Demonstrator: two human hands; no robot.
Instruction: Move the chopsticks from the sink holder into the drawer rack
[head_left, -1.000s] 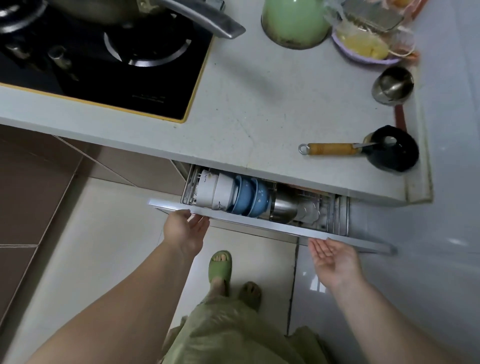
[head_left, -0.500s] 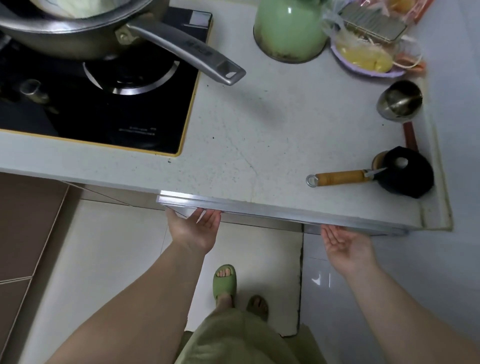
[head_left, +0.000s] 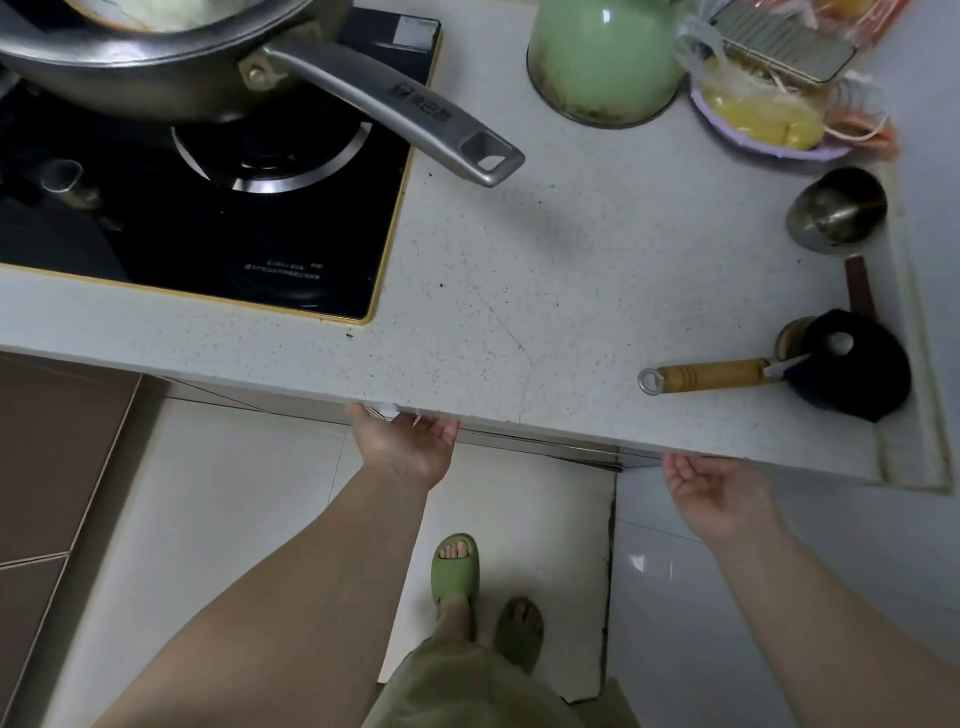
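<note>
The drawer sits pushed in under the speckled countertop (head_left: 545, 332); only a thin metal strip of its front (head_left: 545, 451) shows below the counter edge. My left hand (head_left: 402, 449) is flat against the drawer front, fingertips hidden under the counter lip. My right hand (head_left: 714, 491) hovers palm-up just below the counter edge, fingers apart and holding nothing. No chopsticks, sink holder or drawer rack are visible.
A pan (head_left: 156, 57) with a long steel handle (head_left: 395, 109) rests on the black gas hob (head_left: 208, 223). A green kettle (head_left: 602, 57), steel cup (head_left: 836, 208), wooden-handled tool (head_left: 711, 375) and black object (head_left: 857, 364) stand on the counter. My sandalled feet (head_left: 457, 571) are on the tiled floor.
The drawer, open a second ago with bowls showing, has slid shut under the counter. My left hand followed it in; my right hand moved forward alongside.
</note>
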